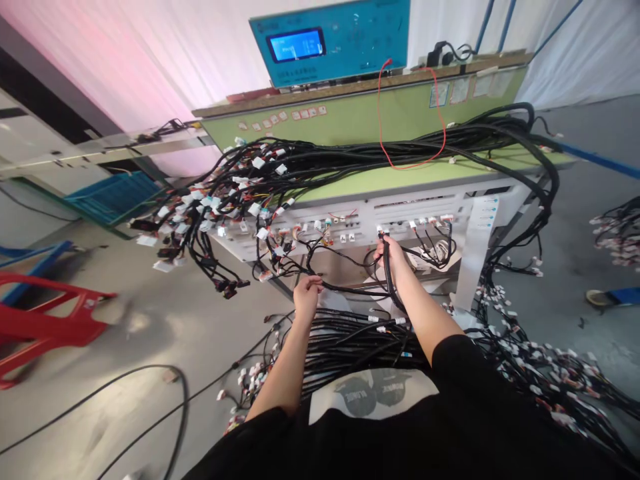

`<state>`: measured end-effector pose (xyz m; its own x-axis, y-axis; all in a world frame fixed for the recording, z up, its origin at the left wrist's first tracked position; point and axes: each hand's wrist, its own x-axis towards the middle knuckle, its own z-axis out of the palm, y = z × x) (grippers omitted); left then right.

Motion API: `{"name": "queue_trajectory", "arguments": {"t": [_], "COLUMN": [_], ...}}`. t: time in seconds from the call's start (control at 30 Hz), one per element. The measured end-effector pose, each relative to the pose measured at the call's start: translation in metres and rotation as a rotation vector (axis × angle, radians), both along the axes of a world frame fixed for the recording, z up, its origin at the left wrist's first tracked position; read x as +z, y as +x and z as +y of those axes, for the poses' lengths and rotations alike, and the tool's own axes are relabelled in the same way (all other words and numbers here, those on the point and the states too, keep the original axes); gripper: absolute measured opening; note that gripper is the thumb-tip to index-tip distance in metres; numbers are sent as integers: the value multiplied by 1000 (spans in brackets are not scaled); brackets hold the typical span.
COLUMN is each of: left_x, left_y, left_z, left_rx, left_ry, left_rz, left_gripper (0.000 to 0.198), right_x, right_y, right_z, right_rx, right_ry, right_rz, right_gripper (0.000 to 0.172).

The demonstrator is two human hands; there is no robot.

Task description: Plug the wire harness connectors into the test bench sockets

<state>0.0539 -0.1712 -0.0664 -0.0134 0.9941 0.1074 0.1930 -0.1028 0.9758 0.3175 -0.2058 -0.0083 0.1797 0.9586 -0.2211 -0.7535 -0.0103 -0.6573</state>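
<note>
My left hand (307, 293) is closed around a thin black cable of the wire harness (350, 333) that lies across my lap. My right hand (393, 257) is closed on a black harness branch, holding its connector (381, 231) up against the white socket panel (400, 212) of the test bench. Several small white and red plugs sit in that panel beside my right hand. A large heap of black harnesses with white connectors (260, 180) covers the green bench top (360, 180).
A teal tester with a lit screen (330, 41) stands behind the bench, a red wire (440, 110) looping from it. A red plastic chair (45, 320) and a blue crate (115, 197) stand left. More harnesses trail on the floor at right (540, 360).
</note>
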Motion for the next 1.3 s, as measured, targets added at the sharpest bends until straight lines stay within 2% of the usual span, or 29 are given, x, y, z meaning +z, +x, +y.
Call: {"name": "queue_trajectory", "arguments": {"t": [0.1,0.23,0.3,0.37,0.47,0.57,0.63,0.73,0.77,0.8,0.9,0.97,1.03,1.13,1.2,1.23,1.3], "left_x": [-3,-7,-9,-12,-20,-32,-39,-45,-46,-46,-47,-48,-48,-47,-47,-46,-46], "left_y": [-2,-8,-11,-14,-18,-22,-23,-19,-17,-15,-7,-4,-3,-2,0,1,5], "left_z": [-1,-1,0,1,4,8,10,12,12,11,12,12,12,9,7,6,6], "left_rx": [-7,33,47,48,51,90,113,87,70,56,27,14,8,5,-2,-6,-10], "left_ry": [-3,-30,-45,-56,-61,-84,-110,-131,-136,-139,-138,-141,-148,-151,-155,-158,-166], "left_rz": [4,12,15,15,12,-42,-75,-66,-51,-38,-33,-47,-53,-39,-6,9,30], "left_gripper": [28,29,29,28,29,29,28,28,28,29,28,27,27,27,27,27,27], "right_x": [11,14,15,21,33,36,29,6,-4,-13,-33,-39,-41,-41,-42,-42,-40], "right_y": [-10,-42,-53,-52,-27,10,36,82,100,118,165,183,186,174,165,163,160], "right_z": [-11,-50,-76,-101,-134,-161,-177,-191,-190,-187,-154,-118,-81,-44,-38,-38,-45], "right_rx": [-30,-26,13,13,-98,-119,-73,69,82,3,-514,-605,-516,-238,-64,-22,-26], "right_ry": [-29,-33,47,169,253,192,122,-21,-82,-144,-317,-330,-299,-182,-75,-40,-30], "right_rz": [50,63,22,-7,3,-89,-206,-357,-396,-440,-568,-569,-530,-321,-137,-72,-26], "right_gripper": [19,14,10,8,12,17,24,31,32,32,18,19,23,36,43,44,40]}}
